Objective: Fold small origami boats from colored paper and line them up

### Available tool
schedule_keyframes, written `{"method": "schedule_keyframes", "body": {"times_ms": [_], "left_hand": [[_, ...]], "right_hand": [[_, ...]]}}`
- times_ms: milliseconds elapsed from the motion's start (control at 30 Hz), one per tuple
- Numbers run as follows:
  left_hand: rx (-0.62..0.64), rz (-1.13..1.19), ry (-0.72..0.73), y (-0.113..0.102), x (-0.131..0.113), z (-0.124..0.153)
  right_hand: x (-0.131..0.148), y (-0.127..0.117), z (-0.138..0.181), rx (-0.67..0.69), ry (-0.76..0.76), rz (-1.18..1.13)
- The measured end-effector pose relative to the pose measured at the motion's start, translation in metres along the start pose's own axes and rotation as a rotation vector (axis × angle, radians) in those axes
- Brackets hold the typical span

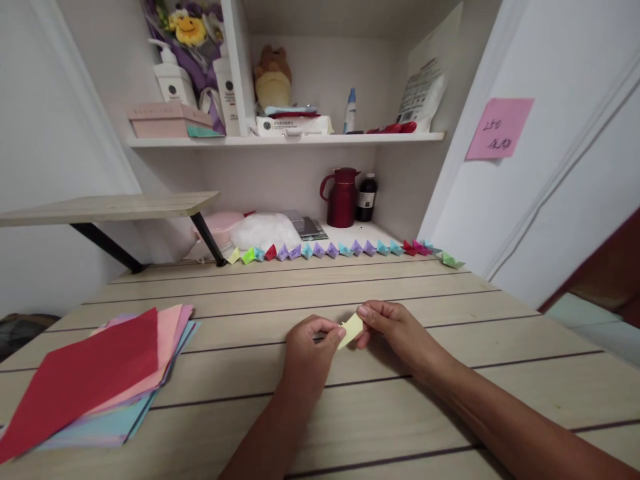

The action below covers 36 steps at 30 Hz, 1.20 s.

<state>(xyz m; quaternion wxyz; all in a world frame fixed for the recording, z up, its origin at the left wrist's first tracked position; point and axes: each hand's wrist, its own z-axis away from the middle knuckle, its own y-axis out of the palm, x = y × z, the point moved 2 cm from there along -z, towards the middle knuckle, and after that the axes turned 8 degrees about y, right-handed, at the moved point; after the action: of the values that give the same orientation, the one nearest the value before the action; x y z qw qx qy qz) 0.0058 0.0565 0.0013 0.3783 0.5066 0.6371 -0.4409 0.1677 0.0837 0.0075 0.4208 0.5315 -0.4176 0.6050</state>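
A small folded piece of pale yellow paper [351, 331] is held between my two hands, just above the wooden table [240, 400]. My left hand [311, 347] pinches its left end between thumb and forefinger. On the other side, my right hand [387, 325] grips the upper right end, thumb on top and fingers curled behind. Part of the paper is hidden by the fingertips. Along the table's back edge stands a row of several folded paper boats [333, 250] in purple, blue, red, green and yellow.
At the left lies a stack of coloured paper sheets [100, 363], red on top. A small raised shelf [115, 205] on black legs stands behind it. Farther back are a red jug [343, 199], a dark bottle [367, 199] and a white plastic bag [265, 231].
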Motion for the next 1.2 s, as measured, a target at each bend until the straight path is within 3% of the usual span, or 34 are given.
{"method": "schedule_keyframes", "body": {"times_ms": [133, 267, 500, 667, 800, 1000, 1200], "left_hand": [[0.007, 0.051, -0.054, -0.002, 0.000, -0.001], [-0.056, 0.304, -0.182, -0.006, 0.005, -0.002], [-0.176, 0.660, -0.207, -0.010, 0.003, 0.001], [-0.001, 0.807, -0.181, -0.001, -0.005, 0.002], [0.096, 0.855, -0.219, 0.007, -0.008, 0.008], [0.167, 0.773, -0.189, 0.014, -0.013, 0.012], [0.231, 0.693, -0.157, 0.018, -0.021, 0.013]], "right_hand": [[-0.001, 0.005, 0.000, 0.010, -0.030, -0.065], [-0.002, 0.012, 0.003, 0.056, -0.040, -0.177], [0.000, 0.018, 0.007, 0.081, -0.079, -0.072], [0.009, 0.024, 0.016, 0.195, -0.234, 0.114], [0.012, 0.027, 0.023, 0.241, -0.258, 0.131], [0.008, 0.023, 0.019, 0.191, -0.261, 0.143], [0.005, 0.022, 0.018, 0.044, -0.203, 0.185]]}}
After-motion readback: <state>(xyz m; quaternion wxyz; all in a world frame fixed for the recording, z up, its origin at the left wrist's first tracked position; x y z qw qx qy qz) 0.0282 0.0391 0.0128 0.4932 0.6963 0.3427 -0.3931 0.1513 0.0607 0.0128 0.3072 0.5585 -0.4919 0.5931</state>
